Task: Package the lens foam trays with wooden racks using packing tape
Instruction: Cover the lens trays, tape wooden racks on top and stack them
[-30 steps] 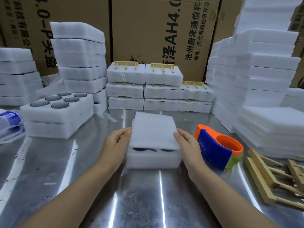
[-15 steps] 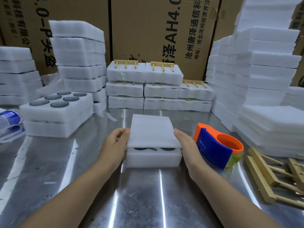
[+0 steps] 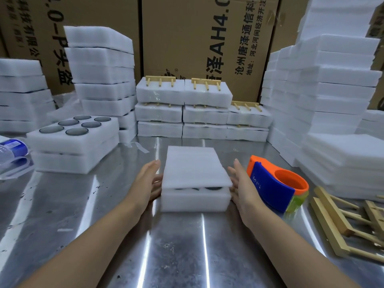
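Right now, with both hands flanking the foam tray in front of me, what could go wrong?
1. The foam lid sits loose and untaped on the tray, with dark lenses showing in the gap; uneven pressure from the left hand or right hand could skew it.
2. The tape dispenser lies right beside the right hand; a quick reach might knock it toward the wooden racks.

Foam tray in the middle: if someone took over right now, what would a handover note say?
Hands: left hand open, flat by the left side of the foam tray; right hand open by its right side. The tray sits on the steel table, cover sheet laid on top. The tape dispenser lies just right of it, loose wooden racks further right. Done: tray covered. Left: add a rack, tape the bundle.
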